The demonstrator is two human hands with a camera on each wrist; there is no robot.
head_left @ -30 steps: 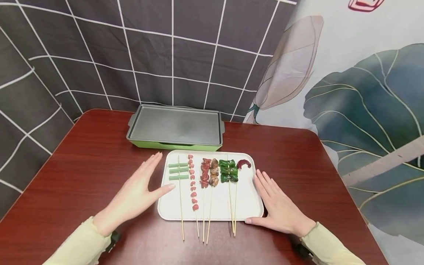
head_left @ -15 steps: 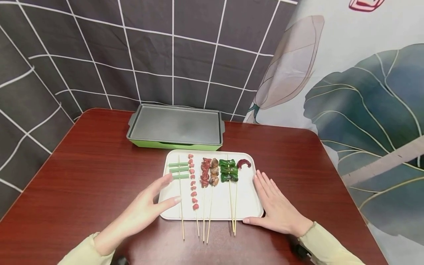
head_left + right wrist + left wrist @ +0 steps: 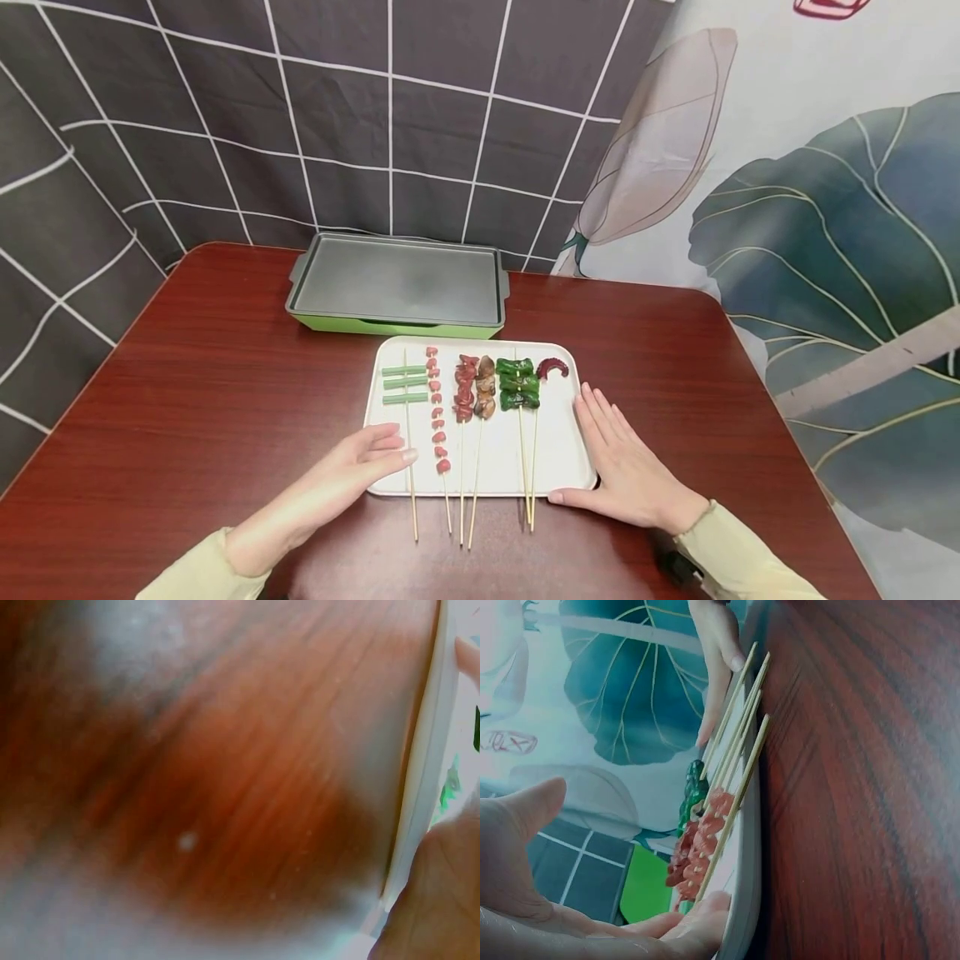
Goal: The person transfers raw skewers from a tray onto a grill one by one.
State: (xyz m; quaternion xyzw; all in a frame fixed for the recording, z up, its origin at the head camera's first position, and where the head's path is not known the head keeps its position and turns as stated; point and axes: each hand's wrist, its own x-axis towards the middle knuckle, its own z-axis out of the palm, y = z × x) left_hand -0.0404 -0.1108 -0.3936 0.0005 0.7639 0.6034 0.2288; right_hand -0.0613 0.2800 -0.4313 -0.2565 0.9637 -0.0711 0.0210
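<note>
My left hand (image 3: 341, 475) reaches over the near left corner of a white tray (image 3: 498, 467), thumb and fingers apart. Its tips are close to the stick of a skewer of green bean-like pieces (image 3: 405, 383). The left wrist view has its thumb (image 3: 544, 806) raised and its other fingers low at the tray's rim. My right hand (image 3: 633, 467) rests with straight fingers along the tray's right edge, thumb at the near right corner. Between the hands lie a skewer of small red pieces (image 3: 438, 412), a dark red meat skewer (image 3: 465, 387), a brown one (image 3: 485, 390) and green folded-leaf skewers (image 3: 518, 385).
A curled dark red tentacle piece (image 3: 552, 367) lies at the tray's far right. Behind the tray stands a flat grey griddle (image 3: 405, 279) with a green base. Several skewer sticks stick out over the tray's near edge. Grid-patterned cloth (image 3: 337, 108) hangs behind the brown table (image 3: 630, 333).
My left hand has moved from the tray's left side toward me and right, to the near left part, and its fingers have drawn closer to the thumb. My right hand has hardly moved.
</note>
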